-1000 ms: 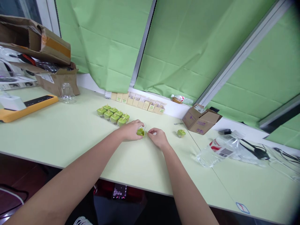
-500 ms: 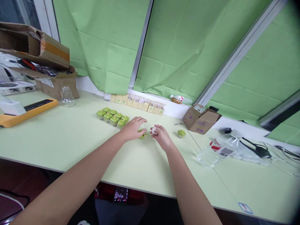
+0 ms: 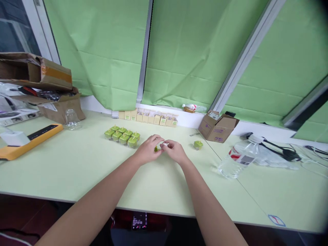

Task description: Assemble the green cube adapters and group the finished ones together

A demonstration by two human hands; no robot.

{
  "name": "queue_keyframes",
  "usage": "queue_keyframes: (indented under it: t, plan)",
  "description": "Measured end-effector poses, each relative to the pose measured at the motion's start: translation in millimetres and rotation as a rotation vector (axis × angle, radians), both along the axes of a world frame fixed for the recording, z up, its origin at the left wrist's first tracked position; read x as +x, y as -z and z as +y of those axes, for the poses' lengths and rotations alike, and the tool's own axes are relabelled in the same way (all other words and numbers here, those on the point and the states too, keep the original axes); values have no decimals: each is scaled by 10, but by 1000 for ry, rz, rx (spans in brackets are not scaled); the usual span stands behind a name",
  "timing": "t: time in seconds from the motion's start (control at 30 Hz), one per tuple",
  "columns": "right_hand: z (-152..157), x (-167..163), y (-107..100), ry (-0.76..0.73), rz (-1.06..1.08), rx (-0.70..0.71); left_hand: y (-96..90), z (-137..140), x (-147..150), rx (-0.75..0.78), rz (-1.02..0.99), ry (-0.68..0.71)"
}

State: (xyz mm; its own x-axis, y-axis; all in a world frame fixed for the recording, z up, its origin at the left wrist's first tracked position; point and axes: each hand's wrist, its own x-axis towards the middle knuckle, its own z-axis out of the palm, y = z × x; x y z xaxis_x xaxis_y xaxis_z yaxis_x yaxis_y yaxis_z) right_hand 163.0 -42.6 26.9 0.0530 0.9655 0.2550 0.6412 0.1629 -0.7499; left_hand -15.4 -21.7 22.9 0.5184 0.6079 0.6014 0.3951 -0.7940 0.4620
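My left hand [image 3: 149, 150] is closed round a small clear container with a green lid [image 3: 156, 149], mostly hidden by the fingers. Close against it, my right hand [image 3: 175, 151] pinches a small white object [image 3: 164, 145] whose kind I cannot make out. The white object is right beside the container; whether they touch is hidden. To the left, several similar clear containers with green lids and yellowish loops [image 3: 123, 138] stand in two rows. Another green-lidded container [image 3: 198, 145] stands alone to the right of my hands.
Small open cartons [image 3: 151, 118] line the back of the table [image 3: 102, 177]. A cardboard box [image 3: 217, 126] and a large clear bottle [image 3: 239, 157] stand at right. At left are a yellow-and-black device [image 3: 33, 140], a clear plastic piece [image 3: 72, 120] and stacked boxes [image 3: 57, 73].
My hands have come together, bringing the white object up to the green-lidded container. The head view has shifted, so the scene sits slightly differently.
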Motion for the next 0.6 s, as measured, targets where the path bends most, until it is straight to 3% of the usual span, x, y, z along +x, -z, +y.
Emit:
queue_keyframes:
  t: [0.13,0.3,0.47,0.6]
  plan:
    - [3,43,112,138,-325,2,82,79,-4,10,-12,-106]
    - [22,46,187,193,-430,-43,230,237,-10,2,-72,-308]
    - [54,60,211,236,-394,-62,379,380,-4,-64,-133,-279]
    - [84,81,232,254,-334,-69,438,444,0,-277,-171,-218]
